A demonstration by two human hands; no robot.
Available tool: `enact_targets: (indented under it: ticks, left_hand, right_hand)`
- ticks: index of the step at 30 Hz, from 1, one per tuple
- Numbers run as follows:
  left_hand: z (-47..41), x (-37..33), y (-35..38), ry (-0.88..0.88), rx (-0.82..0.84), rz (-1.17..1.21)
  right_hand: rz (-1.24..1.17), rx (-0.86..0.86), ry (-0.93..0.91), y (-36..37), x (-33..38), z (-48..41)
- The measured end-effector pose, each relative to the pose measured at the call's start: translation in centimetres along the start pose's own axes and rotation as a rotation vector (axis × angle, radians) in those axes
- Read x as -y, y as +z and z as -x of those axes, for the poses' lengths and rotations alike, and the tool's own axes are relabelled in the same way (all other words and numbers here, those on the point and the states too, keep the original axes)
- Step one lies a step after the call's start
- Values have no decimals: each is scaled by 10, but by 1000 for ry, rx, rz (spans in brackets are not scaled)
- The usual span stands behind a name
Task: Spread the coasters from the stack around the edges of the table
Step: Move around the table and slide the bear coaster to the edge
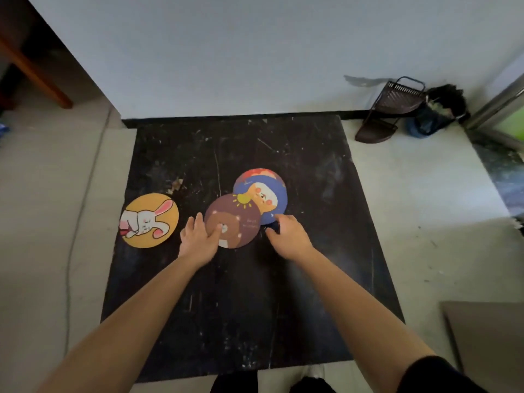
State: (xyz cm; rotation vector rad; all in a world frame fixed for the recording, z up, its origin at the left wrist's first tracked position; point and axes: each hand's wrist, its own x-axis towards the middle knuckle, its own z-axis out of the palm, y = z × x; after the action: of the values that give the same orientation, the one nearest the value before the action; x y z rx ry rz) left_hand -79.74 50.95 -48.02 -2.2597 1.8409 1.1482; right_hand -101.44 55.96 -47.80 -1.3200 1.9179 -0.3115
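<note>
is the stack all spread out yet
No. Only the yellow coaster lies apart at the left edge; the brown, blue and red coasters overlap.

I seem to be in a plain room of a home or storage space, working at a scuffed black table (pixel 241 154) pushed against a bare pale wall (pixel 255 52). Far off to the right of my hands, a dark wire rack (pixel 388 109) and a stuffed black bag (pixel 442 109) sit on the worn concrete floor (pixel 425 208); a brown wooden furniture edge (pixel 34 72) shows far left.
</note>
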Motion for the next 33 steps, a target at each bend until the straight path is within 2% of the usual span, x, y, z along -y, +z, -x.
enact_targets:
  ticks: [4,8,10,13,16,21,28,33]
  left_hand:
    - [-34,7,13,-37,71,-4]
    - [-42,16,22,21,21,51]
    - [-40,20,27,51,0,156]
    - [-31,21,29,-94,-53,380]
    - [-14,20,32,-230,-7,554]
    - [29,22,42,-292,91,607]
    - [79,48,65,-373,53,532]
    - [109,66,90,-352,25,469]
  right_hand:
    - [-86,47,52,40,5,-18]
    - [-185,-45,97,69,13,-15]
    - [-271,-81,129,78,16,-12]
    - [-497,-77,295,82,20,-12]
    - [-701,-67,442,79,17,-5]
    - [-544,-8,364,65,1,24]
    - [-482,140,437,68,-46,79]
    - [-389,240,451,84,-80,119]
